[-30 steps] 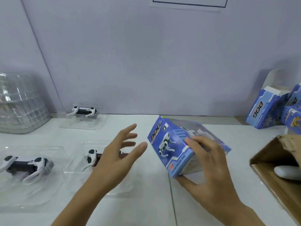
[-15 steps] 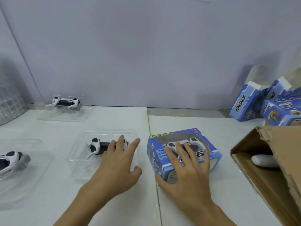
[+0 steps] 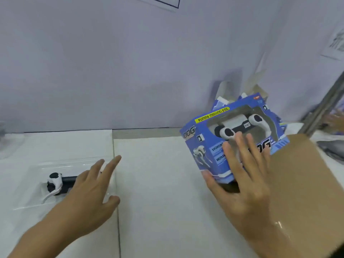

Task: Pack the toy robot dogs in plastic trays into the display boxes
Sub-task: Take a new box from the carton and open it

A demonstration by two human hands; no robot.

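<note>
Blue cardboard catches our eye first: we see a display box lifted off the table at the right, tilted, with a white and black toy robot dog visible through its clear window. Our view shows the right hand holding that box, the fingers spread flat over its front face and the thumb at its near lower corner. Just to the right and partly behind the hand we see a brown cardboard carton. Behind the held box, more blue boxes lean near the wall, mostly hidden.

At the left we find the left hand with fingers spread wide and straight, gripping nothing, held over the right end of a clear plastic tray. Another toy dog lies in that tray on its side; whether the fingers touch it we cannot tell.
</note>
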